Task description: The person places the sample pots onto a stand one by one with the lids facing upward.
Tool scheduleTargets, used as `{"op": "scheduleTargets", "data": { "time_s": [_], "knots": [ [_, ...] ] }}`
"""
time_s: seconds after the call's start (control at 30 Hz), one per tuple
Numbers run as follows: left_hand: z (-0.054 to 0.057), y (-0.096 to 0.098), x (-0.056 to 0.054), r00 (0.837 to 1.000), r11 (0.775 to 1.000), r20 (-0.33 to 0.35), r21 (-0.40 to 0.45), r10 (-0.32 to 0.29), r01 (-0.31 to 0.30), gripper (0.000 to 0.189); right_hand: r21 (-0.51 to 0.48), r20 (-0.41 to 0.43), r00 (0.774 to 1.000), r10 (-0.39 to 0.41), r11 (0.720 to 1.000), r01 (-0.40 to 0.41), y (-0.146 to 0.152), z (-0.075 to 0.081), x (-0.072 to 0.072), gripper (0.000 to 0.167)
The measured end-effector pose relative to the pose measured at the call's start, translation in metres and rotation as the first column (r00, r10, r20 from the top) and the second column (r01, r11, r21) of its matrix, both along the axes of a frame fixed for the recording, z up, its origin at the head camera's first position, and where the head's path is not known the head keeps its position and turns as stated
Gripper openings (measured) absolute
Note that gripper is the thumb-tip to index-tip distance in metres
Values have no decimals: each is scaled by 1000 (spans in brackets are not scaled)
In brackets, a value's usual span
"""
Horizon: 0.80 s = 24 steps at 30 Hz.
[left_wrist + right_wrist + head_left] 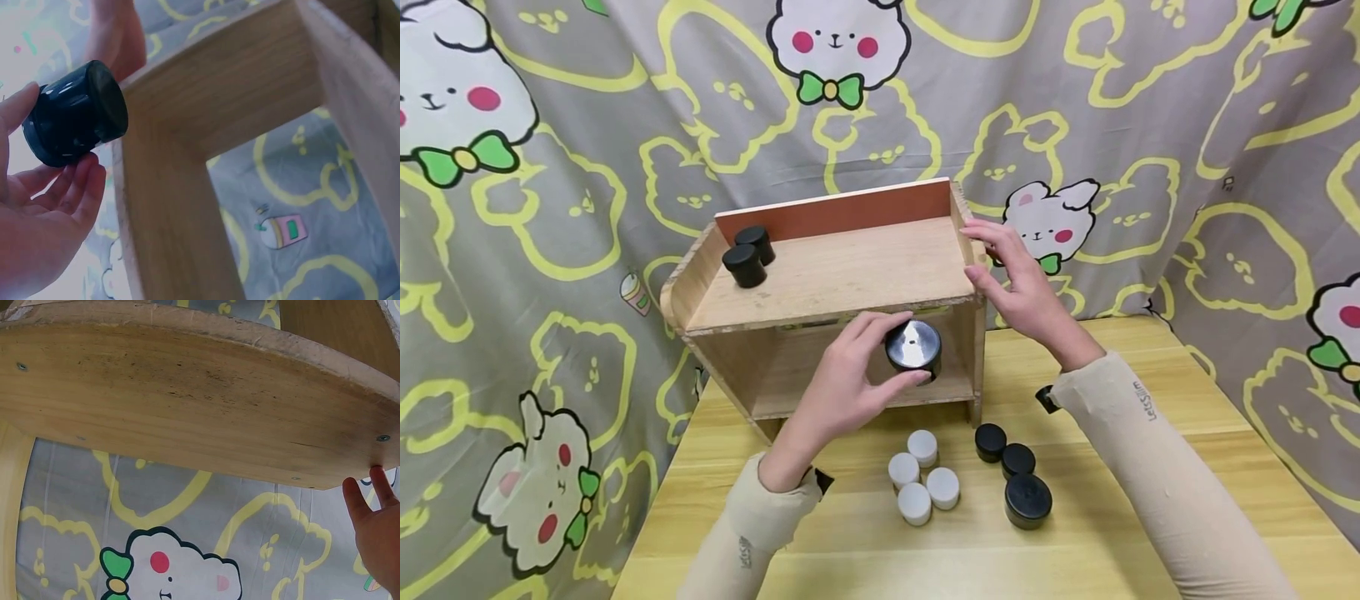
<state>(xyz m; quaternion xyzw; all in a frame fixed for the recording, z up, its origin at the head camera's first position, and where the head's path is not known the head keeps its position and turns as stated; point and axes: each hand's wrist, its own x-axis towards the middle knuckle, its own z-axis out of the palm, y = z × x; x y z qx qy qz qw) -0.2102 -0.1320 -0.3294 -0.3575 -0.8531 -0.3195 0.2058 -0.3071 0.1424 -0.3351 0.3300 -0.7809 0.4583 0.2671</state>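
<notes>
My left hand [850,379] holds a large black round jar [913,346] between thumb and fingers, in front of the lower opening of a small wooden shelf [857,267]. In the left wrist view the jar [78,115] is tilted on its side, apart from the shelf's side panel [162,206]. My right hand [1018,287] rests its fingertips and thumb on the shelf's right side panel, near the top. From the right wrist, two fingers [356,497] touch that panel's [187,394] edge. Two small black jars [745,265] stand at the left of the upper board.
Several white round jars [914,503] are grouped on the wooden table [820,542] before the shelf. To their right stand two small black jars [991,442] and a larger black jar [1028,500]. A patterned curtain [880,142] hangs behind the shelf.
</notes>
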Motion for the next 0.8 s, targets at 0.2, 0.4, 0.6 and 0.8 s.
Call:
{"op": "scheduleTargets", "data": {
  "time_s": [0.2, 0.4, 0.6, 0.8],
  "knots": [
    [16, -5, -2, 1000, 999, -10, 49, 24, -23, 63, 13, 9, 1000, -10, 1000, 9, 1, -1, 0, 46],
    [29, -9, -7, 998, 993, -48, 109, 45, -39, 64, 2, 3, 1000, -3, 1000, 3, 1, -1, 0, 45],
    [42, -20, -15, 995, 982, -45, 170, 94, -85, 63, -4, 4, 1000, 6, 1000, -6, 1, -1, 0, 46],
    [55, -36, -32, 982, 962, -57, 215, 182, -166, 63, 5, 14, 1000, 0, 1000, 0, 0, 0, 1, 46]
  ]
}}
